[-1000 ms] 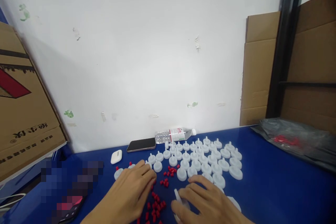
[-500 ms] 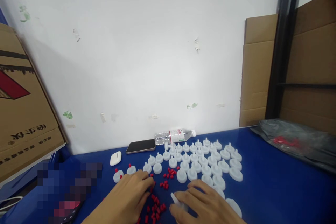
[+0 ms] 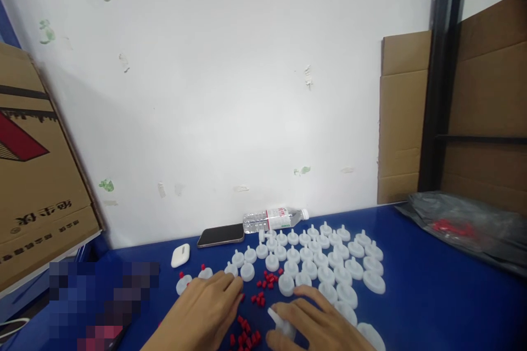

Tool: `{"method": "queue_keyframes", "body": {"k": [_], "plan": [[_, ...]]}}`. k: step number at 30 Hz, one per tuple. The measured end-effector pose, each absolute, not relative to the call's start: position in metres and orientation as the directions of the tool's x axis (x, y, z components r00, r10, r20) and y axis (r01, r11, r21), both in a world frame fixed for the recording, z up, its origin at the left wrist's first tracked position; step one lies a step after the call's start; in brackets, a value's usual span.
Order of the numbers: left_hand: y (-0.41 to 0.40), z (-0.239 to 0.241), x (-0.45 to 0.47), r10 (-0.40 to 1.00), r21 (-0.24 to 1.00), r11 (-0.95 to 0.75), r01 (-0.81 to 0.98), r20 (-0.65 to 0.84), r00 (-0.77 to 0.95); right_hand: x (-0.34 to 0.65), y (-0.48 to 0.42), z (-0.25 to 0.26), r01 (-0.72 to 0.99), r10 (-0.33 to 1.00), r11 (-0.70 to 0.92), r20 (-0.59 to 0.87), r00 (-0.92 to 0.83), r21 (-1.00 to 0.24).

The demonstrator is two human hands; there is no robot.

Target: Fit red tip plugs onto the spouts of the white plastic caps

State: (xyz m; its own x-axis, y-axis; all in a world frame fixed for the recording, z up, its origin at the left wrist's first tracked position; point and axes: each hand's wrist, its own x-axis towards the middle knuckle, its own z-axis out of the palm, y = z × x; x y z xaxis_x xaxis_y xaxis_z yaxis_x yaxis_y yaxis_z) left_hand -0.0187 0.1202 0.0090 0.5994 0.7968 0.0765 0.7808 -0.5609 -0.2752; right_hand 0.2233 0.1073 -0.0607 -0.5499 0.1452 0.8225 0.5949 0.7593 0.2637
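Fingers of the right hand (image 3: 317, 315) pinch a spouted cap (image 3: 286, 330), seemingly leaving its spout (image 3: 272, 313) clear; whether the left hand (image 3: 209, 301) pinches is unclear.

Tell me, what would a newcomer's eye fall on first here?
Probably the crowd of white spouted caps on the blue table, mostly ahead of the right hand, whose fingers hold one more, its spout tilted. Small bright red pieces stand out next, mostly between that hand and the left hand and just beyond. At the back, a clear bottle lies sideways next to a phone.
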Motion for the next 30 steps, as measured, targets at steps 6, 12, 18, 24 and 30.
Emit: {"method": "queue_keyframes", "body": {"k": [6,12,18,24,30], "plan": [[0.114,-0.008,-0.017,0.539,-0.182,-0.769,0.613,0.331,0.775,0.221,0.113,-0.065,0.589,0.126,0.767,0.841,-0.526,0.254],[0.113,-0.016,-0.019,0.442,-0.146,-0.817,0.558,0.464,0.768,0.221,0.112,-0.066,0.603,0.146,0.756,0.831,-0.536,0.255],[0.106,-0.013,-0.013,0.443,-0.109,-0.823,0.557,0.492,0.750,0.222,0.111,-0.068,0.593,0.158,0.749,0.789,-0.594,0.297],[0.106,-0.015,-0.015,0.452,-0.087,-0.838,0.538,0.440,0.776,0.218,0.113,-0.064,0.566,0.108,0.774,0.822,-0.559,0.283],[0.109,-0.017,-0.011,0.398,-0.104,-0.855,0.509,0.497,0.771,0.221,0.110,-0.063,0.578,0.148,0.777,0.820,-0.553,0.250]]}}
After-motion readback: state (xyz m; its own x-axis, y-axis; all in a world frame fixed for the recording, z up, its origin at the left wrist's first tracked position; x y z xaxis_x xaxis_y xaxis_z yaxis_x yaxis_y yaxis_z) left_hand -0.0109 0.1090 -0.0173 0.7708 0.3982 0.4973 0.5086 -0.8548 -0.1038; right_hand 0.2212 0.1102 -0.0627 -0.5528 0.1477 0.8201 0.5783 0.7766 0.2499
